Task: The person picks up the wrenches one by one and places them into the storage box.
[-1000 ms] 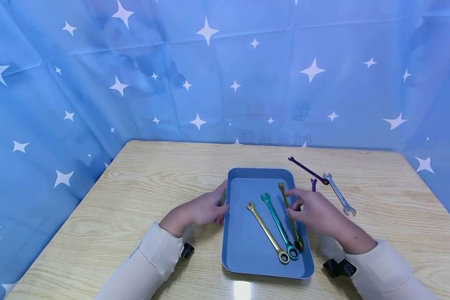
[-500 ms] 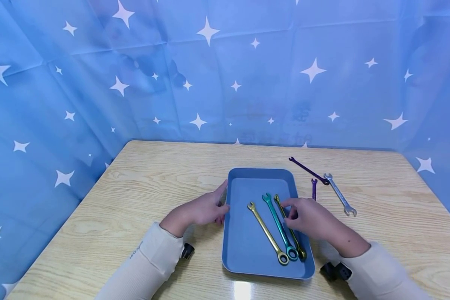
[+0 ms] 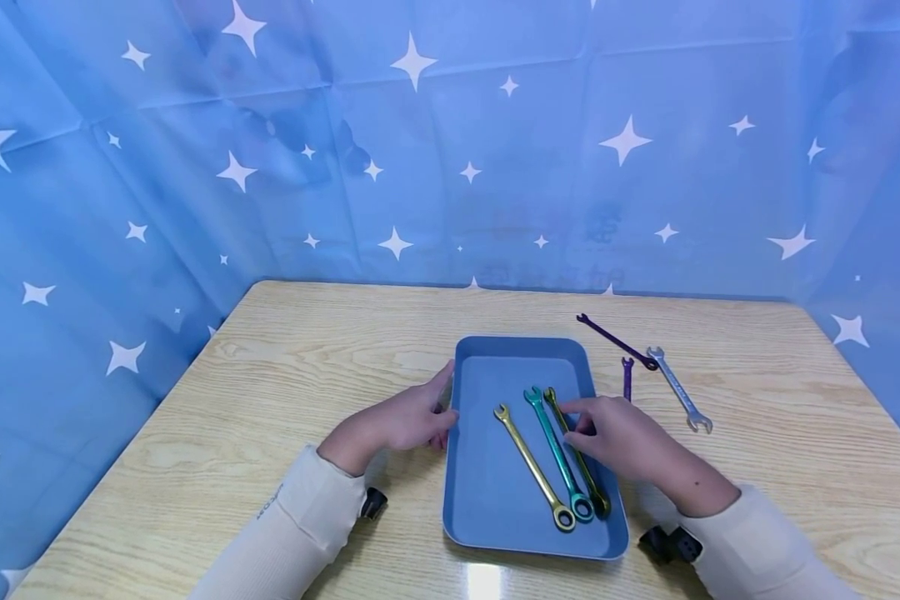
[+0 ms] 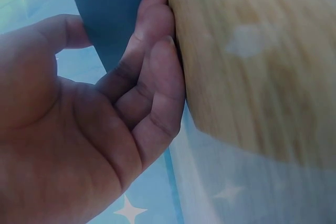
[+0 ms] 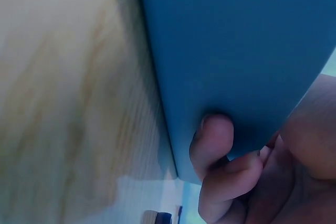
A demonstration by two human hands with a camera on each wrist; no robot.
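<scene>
A blue-grey tray [image 3: 495,533] lies on the table with three combination wrenches in it. The gold wrench [image 3: 534,467] is leftmost and the green wrench [image 3: 555,446] is in the middle. The dark olive-gold wrench [image 3: 591,483] lies close along the green one's right side. My right hand [image 3: 618,437] reaches over the tray's right wall and pinches this wrench between thumb and index finger; its other fingers [image 5: 212,140] curl by the outer wall. My left hand [image 3: 401,417] holds the tray's left wall, thumb at the rim, fingers [image 4: 165,72] against the outside.
Beyond the tray's right side lie a dark purple wrench [image 3: 615,340], a silver wrench [image 3: 678,390] and a short purple wrench [image 3: 627,379], partly hidden by my right hand. A blue star-patterned cloth [image 3: 450,167] hangs behind the wooden table [image 3: 330,350].
My right hand has shifted the olive-gold wrench left and toward me, close beside the green wrench. The left hand and the tray have stayed in place.
</scene>
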